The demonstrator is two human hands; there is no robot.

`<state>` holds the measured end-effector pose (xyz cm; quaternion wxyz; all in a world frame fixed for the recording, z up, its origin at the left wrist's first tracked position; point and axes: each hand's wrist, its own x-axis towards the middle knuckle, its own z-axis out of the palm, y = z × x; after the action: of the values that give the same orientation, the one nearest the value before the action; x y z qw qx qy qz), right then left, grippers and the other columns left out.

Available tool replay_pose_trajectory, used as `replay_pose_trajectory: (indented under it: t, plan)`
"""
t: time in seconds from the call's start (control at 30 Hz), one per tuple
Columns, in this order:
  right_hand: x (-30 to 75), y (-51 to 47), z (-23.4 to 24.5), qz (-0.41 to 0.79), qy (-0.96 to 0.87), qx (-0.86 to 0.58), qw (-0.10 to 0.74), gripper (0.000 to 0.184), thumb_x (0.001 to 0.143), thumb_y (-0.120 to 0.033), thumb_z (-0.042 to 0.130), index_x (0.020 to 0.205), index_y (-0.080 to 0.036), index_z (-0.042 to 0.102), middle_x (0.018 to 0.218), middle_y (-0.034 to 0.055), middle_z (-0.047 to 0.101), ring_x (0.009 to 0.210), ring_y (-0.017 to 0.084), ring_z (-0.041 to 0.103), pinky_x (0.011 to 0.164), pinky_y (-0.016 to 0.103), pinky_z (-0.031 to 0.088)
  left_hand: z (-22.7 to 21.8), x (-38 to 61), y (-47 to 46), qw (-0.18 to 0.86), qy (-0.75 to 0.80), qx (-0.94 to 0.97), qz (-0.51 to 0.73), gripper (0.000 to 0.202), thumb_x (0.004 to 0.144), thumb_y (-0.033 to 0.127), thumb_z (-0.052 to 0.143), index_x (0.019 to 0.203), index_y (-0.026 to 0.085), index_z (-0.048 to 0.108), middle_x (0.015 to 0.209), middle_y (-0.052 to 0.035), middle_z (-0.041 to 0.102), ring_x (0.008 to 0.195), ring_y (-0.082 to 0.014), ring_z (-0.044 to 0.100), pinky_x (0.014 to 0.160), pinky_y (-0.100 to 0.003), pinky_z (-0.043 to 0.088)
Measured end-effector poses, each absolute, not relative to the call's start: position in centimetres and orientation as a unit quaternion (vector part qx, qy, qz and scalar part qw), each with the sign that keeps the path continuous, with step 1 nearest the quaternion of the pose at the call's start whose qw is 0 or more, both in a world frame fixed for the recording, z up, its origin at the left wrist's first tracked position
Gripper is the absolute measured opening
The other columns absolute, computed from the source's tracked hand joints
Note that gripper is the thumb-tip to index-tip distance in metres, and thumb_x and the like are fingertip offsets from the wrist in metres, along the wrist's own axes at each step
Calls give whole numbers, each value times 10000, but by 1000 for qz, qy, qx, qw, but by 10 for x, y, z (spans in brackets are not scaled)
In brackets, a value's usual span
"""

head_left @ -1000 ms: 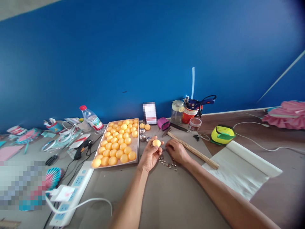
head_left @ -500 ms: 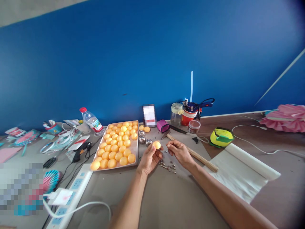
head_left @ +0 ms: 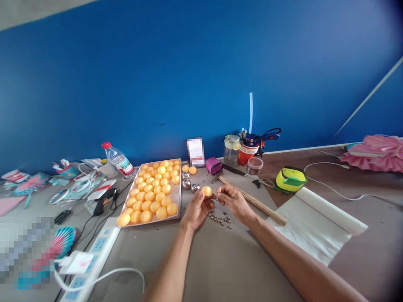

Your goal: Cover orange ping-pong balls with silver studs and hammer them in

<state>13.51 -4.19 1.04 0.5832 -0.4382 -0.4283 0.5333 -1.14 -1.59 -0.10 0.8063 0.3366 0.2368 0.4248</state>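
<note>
The ball [head_left: 207, 191] in the left hand [head_left: 197, 207] is orange-yellow, the same shade as the balls filling the pale tray [head_left: 178, 200] just left of it. Behind the tray stands a clear bottle [head_left: 118, 160] with a red cap, against a deep blue wall [head_left: 189, 71]. Right of the tray lie a magenta sharpener [head_left: 214, 165], a red cup [head_left: 246, 154], a neon yellow-green case [head_left: 290, 178] and white paper [head_left: 315, 226].

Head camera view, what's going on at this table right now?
A person's left hand holds a small orange ball above the grey tabletop. The right hand pinches something tiny against the ball; what it is cannot be told. Small metal beads lie scattered below the hands, and a shallow tray of orange balls sits to the left.
</note>
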Motion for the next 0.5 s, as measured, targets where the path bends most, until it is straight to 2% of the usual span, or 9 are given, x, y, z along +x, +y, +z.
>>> replay_pose_trajectory:
  t: [0.23,0.5]
  plan:
    - [133,-39,-1,502,-492,-465,538,249,700,-404,607,738,-169,532,562,-52,443,525,81,374,513,223,307,-5,-8,-16,805,240,320,438,268,751,368,620,837,117,589,772,-47,608,635,-112,560,606,-243,428]
    - [130,-41,5,542,-472,-439,539,277,670,-421,630,690,-170,514,518,-51,462,494,81,380,499,229,295,-4,-9,-16,807,238,323,434,286,773,382,589,827,101,600,744,-56,602,633,-117,555,628,-252,425]
